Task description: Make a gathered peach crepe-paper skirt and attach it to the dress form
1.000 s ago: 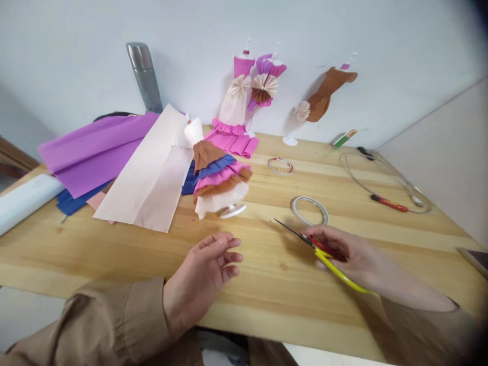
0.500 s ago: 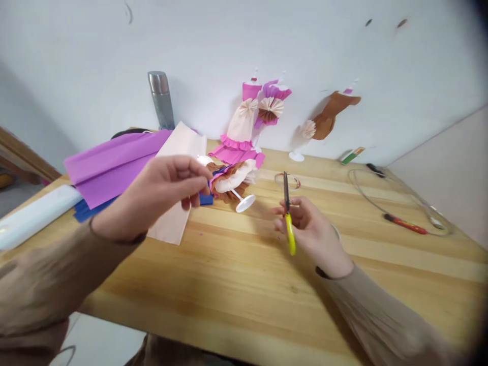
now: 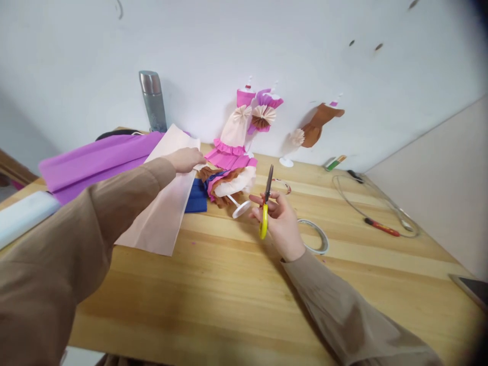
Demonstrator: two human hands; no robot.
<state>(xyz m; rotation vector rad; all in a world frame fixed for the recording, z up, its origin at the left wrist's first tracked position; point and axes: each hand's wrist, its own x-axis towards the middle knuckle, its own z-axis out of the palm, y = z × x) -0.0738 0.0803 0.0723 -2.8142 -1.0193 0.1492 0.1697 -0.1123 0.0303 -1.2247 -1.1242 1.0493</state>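
Observation:
My right hand (image 3: pixel 284 223) holds a pair of scissors (image 3: pixel 265 216) with yellow handles, its dark blades closed and pointing up. My left hand (image 3: pixel 186 159) is stretched forward to the upper end of a small dress form (image 3: pixel 241 209) lying on its side; the fingers curl down round that end, partly hidden. This form wears a ruffled skirt (image 3: pixel 236 183) of cream, brown, pink and blue crepe paper. Under my left forearm lies a cream paper sheet (image 3: pixel 152 223). A folded blue paper piece (image 3: pixel 196 197) sits beside the skirt.
Dressed forms in pink and cream (image 3: pixel 234 129), purple (image 3: pixel 264 116) and brown (image 3: pixel 318 124) stand by the wall. Purple paper (image 3: pixel 87 157), a white roll (image 3: pixel 26 216) and a steel flask (image 3: pixel 153 101) are leftward. Rightward lie a tape roll (image 3: pixel 324 241), a red-handled corded tool (image 3: pixel 382 227) and a tablet-like object (image 3: pixel 473 288).
My left hand has reached forward and down to the lying dress form. My right hand, still holding the scissors, appears further left in view. The tape roll now shows behind the right wrist.

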